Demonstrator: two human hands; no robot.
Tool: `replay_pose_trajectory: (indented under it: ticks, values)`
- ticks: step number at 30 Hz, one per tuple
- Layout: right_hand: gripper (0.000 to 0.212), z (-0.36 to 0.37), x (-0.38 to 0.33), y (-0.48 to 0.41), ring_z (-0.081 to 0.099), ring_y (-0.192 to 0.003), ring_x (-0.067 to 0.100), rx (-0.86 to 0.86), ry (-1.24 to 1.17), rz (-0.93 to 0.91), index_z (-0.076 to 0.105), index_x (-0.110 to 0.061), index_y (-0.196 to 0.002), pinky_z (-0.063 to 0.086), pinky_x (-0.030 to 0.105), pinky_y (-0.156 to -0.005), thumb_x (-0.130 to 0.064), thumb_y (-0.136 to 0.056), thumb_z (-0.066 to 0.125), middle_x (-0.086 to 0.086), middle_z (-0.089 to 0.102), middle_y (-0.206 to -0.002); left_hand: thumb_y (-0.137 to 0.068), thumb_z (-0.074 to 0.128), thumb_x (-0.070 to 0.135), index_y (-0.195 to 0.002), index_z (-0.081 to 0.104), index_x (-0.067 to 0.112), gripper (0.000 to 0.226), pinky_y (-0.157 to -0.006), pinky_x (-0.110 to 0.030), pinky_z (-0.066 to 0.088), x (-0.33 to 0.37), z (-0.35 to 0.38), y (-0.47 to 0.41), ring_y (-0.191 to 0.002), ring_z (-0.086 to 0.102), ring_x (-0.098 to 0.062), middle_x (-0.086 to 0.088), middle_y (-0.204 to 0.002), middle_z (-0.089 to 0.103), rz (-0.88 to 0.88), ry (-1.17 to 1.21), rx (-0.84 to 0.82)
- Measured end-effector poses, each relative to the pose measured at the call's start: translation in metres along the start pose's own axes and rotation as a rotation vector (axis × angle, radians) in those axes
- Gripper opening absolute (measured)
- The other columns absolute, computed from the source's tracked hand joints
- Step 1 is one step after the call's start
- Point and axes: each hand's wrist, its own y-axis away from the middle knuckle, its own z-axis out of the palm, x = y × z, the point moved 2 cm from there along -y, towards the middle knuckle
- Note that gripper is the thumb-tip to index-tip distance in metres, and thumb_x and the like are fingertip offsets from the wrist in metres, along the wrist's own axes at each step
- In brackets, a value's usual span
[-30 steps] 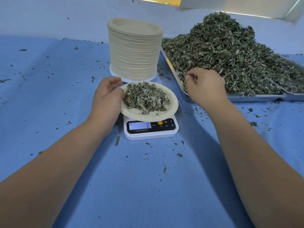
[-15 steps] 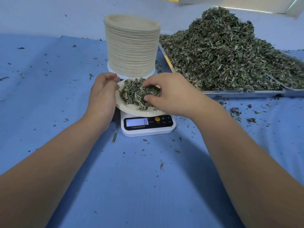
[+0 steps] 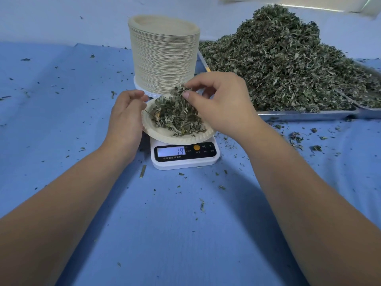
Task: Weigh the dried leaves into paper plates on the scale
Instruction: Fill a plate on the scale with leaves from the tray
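A white digital scale sits at the centre of the blue cloth, its display reading 19. On it rests a paper plate with a mound of dried leaves. My right hand hovers over the plate, thumb and fingers pinched on a tuft of dried leaves just above the mound. My left hand rests against the plate's left rim, fingers loosely curled. A large heap of dried leaves fills a metal tray at the right.
A tall stack of paper plates stands right behind the scale. A second metal tray overlaps the first at the far right. Leaf crumbs are scattered over the blue cloth, thickest to the right of the scale.
My right hand went from the tray's edge to the plate and now lifts a pinch of leaves above the mound. The display has gone from 8 to 19.
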Motion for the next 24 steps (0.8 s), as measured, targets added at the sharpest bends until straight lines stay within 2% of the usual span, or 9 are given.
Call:
replay_pose_trajectory:
  ticks: [2,3,7,11,16,21,24]
  values:
    - [0.006,-0.001,0.000,0.000,0.063,-0.070,0.011,0.059,-0.093,0.029,0.078,-0.029,-0.091,0.056,0.032,-0.076,-0.025,-0.087,0.077,-0.023,0.068,-0.075,-0.080,0.053,0.024,-0.096,0.067,0.039,0.026,-0.109,-0.054,0.048,0.000,0.000,0.000,-0.117,0.066,-0.019,0.009,-0.118,0.073,0.000,0.012,0.000]
    - [0.007,-0.001,0.001,0.000,0.064,-0.071,0.014,0.076,-0.118,0.042,0.077,-0.031,-0.089,0.057,0.033,-0.076,-0.024,-0.087,0.077,-0.021,0.069,-0.075,-0.080,0.052,0.023,-0.096,0.067,0.038,0.026,-0.108,-0.054,0.048,0.000,0.000,0.000,-0.117,0.066,-0.019,0.008,-0.118,0.073,-0.001,0.016,0.000]
    - [0.013,-0.001,0.005,-0.002,0.061,-0.068,0.007,0.076,-0.163,0.071,0.074,-0.033,-0.086,0.057,0.030,-0.073,-0.021,-0.086,0.078,-0.021,0.068,-0.072,-0.079,0.050,0.023,-0.097,0.068,0.037,0.029,-0.108,-0.055,0.049,0.001,-0.001,0.001,-0.116,0.067,-0.018,0.009,-0.117,0.074,-0.011,0.025,-0.003]
    - [0.010,0.000,0.008,-0.002,0.062,-0.067,0.000,0.082,-0.216,0.123,0.074,-0.028,-0.086,0.049,0.016,-0.069,-0.019,-0.085,0.078,-0.014,0.071,-0.074,-0.083,0.055,0.027,-0.089,0.071,0.046,0.025,-0.109,-0.056,0.047,0.006,-0.001,0.004,-0.119,0.065,-0.020,0.007,-0.119,0.073,0.023,0.013,-0.010]
    - [0.006,0.004,0.007,-0.001,0.068,-0.074,0.014,0.107,-0.199,0.085,0.075,-0.022,-0.091,0.054,0.024,-0.073,-0.017,-0.086,0.075,-0.009,0.072,-0.078,-0.085,0.055,0.031,-0.096,0.072,0.047,0.025,-0.111,-0.055,0.045,0.010,0.001,0.010,-0.120,0.065,-0.017,0.010,-0.121,0.071,0.072,-0.006,-0.041]
    - [0.008,0.006,0.010,-0.001,0.058,-0.063,-0.005,0.098,-0.158,0.084,0.073,-0.028,-0.088,0.053,0.023,-0.071,-0.021,-0.086,0.076,-0.017,0.066,-0.071,-0.084,0.055,0.029,-0.096,0.072,0.045,0.026,-0.111,-0.054,0.046,0.013,0.002,0.013,-0.118,0.066,-0.016,0.012,-0.119,0.072,0.070,-0.007,-0.039]
    - [0.009,0.006,0.009,0.000,0.056,-0.062,-0.006,0.109,-0.130,0.064,0.073,-0.029,-0.088,0.055,0.024,-0.074,-0.021,-0.086,0.076,-0.017,0.066,-0.074,-0.084,0.053,0.031,-0.100,0.070,0.044,0.027,-0.112,-0.047,0.046,0.016,0.004,0.017,-0.118,0.064,-0.010,0.012,-0.121,0.070,0.093,-0.025,-0.051]
